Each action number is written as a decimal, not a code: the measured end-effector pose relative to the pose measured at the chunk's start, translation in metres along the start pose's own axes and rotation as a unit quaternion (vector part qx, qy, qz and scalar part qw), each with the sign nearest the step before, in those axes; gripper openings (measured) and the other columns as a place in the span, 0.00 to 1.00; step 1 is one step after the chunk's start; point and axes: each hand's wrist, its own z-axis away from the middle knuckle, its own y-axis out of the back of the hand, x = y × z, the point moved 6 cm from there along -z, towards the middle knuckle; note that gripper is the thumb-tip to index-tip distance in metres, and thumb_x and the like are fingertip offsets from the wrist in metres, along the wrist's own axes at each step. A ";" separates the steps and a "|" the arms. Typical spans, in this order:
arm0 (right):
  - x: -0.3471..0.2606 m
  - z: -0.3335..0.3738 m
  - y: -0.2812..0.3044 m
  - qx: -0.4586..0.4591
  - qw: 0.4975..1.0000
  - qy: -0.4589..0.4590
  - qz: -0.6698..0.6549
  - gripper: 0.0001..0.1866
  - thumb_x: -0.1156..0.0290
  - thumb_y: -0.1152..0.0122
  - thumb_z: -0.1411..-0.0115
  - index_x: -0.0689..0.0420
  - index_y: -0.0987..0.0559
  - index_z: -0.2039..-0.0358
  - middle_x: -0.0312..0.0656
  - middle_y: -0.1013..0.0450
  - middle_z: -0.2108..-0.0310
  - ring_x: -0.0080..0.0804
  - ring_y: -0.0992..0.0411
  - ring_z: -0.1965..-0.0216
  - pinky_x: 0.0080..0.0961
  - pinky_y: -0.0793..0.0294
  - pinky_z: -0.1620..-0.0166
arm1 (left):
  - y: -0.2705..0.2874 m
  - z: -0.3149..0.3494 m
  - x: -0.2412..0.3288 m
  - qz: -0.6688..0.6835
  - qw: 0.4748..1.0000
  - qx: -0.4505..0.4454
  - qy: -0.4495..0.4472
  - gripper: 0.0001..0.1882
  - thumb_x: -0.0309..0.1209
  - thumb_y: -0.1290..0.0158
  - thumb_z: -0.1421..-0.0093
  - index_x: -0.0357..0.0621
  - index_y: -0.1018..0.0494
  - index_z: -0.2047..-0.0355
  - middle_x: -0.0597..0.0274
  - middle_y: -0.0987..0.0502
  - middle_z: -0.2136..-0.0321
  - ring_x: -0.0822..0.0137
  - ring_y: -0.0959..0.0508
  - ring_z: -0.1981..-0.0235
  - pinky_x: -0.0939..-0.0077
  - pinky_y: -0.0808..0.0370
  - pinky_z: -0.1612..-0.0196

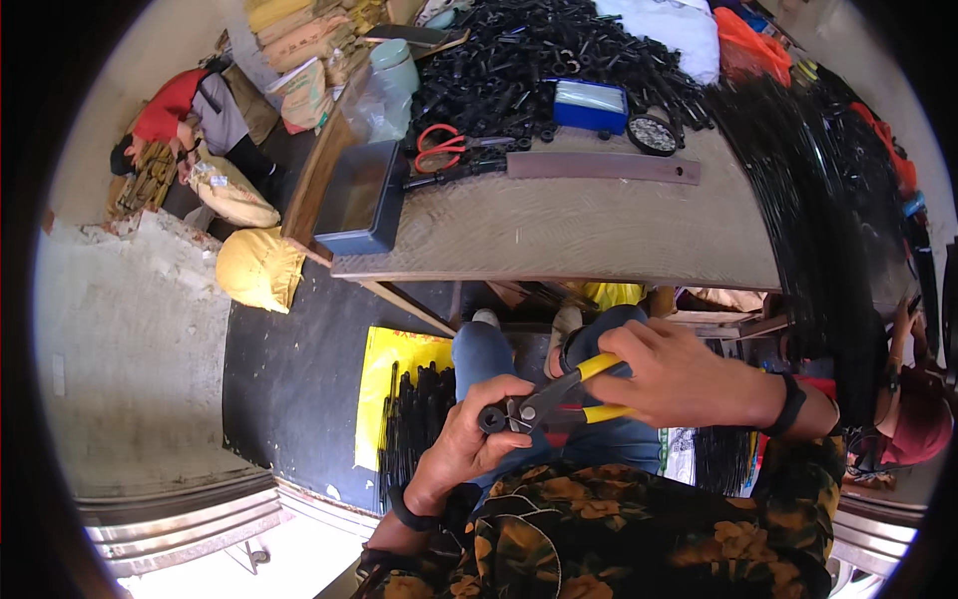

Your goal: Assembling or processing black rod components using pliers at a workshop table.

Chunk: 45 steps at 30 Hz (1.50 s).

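Pliers with a dark metal head and yellow-sleeved handles sit in the grasp of the right hand, its fingers around the handles, which stand spread in a V. From that grip the tool's long axis runs left and slightly toward the body, so its head ends between the fingers of the left hand. That hand is pinched about a small round black piece with a hole in its end, just off the pliers' tip and well left of the right-hand grip, so the left hand is the nearer. The holed end faces up; the rest is hidden, so I cannot tell the piece's own axis, nor whether the jaws touch it. Left of the pinch stands a bundle of slim black rods.
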 end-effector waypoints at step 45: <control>0.008 -0.025 -0.049 0.288 0.957 -0.033 -0.021 0.10 0.66 0.38 0.52 0.55 0.25 0.69 0.41 0.36 0.68 0.36 0.31 0.70 0.29 0.30 0.70 | 0.010 -0.001 -0.025 0.048 0.982 0.183 -0.019 0.30 0.51 0.70 0.37 0.36 0.32 0.56 0.63 0.29 0.72 0.79 0.35 0.78 0.85 0.39 0.76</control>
